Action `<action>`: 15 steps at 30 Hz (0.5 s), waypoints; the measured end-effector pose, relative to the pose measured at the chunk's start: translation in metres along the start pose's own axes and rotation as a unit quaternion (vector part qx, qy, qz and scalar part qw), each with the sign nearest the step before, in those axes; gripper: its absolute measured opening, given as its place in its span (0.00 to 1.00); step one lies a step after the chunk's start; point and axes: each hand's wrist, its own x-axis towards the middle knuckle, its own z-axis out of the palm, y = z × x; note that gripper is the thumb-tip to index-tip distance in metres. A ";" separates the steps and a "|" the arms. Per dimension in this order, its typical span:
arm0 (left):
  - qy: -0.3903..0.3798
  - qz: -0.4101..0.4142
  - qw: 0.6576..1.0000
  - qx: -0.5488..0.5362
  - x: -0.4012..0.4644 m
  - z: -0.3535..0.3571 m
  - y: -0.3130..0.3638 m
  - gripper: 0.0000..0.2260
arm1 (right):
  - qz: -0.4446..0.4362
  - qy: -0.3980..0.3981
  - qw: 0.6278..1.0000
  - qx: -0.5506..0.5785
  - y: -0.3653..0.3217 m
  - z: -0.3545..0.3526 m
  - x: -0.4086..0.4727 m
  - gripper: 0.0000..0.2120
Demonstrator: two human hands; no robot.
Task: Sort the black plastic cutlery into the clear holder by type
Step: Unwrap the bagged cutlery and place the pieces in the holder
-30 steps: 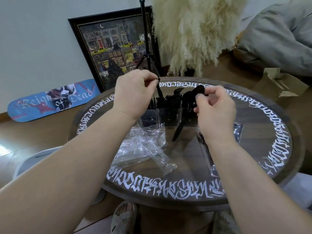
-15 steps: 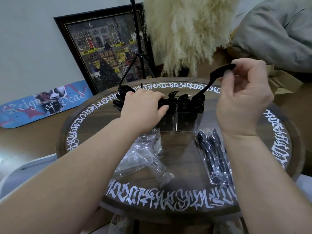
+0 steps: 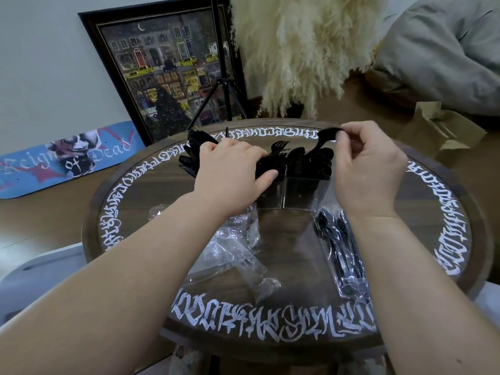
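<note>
We are partway through sorting: our right hand [image 3: 365, 169] pinches the handle end of a spoon [image 3: 323, 138] above the holder [image 3: 297, 193] at frame centre, whose right slot already bristles with cutlery. Our left hand [image 3: 230, 174] lies across the holder's left side; whether it grips anything we cannot tell. Next, we judge, the spoon drops among its kind. A bag of cutlery [image 3: 341, 250] waits lower right; crumpled wrappers [image 3: 238, 239] lie below centre.

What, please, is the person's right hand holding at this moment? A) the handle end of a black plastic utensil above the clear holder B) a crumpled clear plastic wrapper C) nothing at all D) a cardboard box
A: the right hand pinches the handle end of a black plastic utensil whose other end dips into the clear plastic holder.
</note>
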 end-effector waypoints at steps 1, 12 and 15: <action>0.002 0.000 1.000 -0.001 0.000 0.000 0.000 0.21 | 0.008 -0.008 1.000 -0.005 -0.001 0.001 -0.001 0.07; 0.008 0.007 1.000 -0.008 -0.002 -0.001 -0.002 0.21 | 0.050 -0.215 0.966 -0.136 -0.001 0.008 -0.006 0.19; 0.033 0.010 0.999 -0.027 -0.005 0.000 -0.001 0.20 | 0.058 -0.231 0.962 -0.135 -0.003 0.001 -0.006 0.22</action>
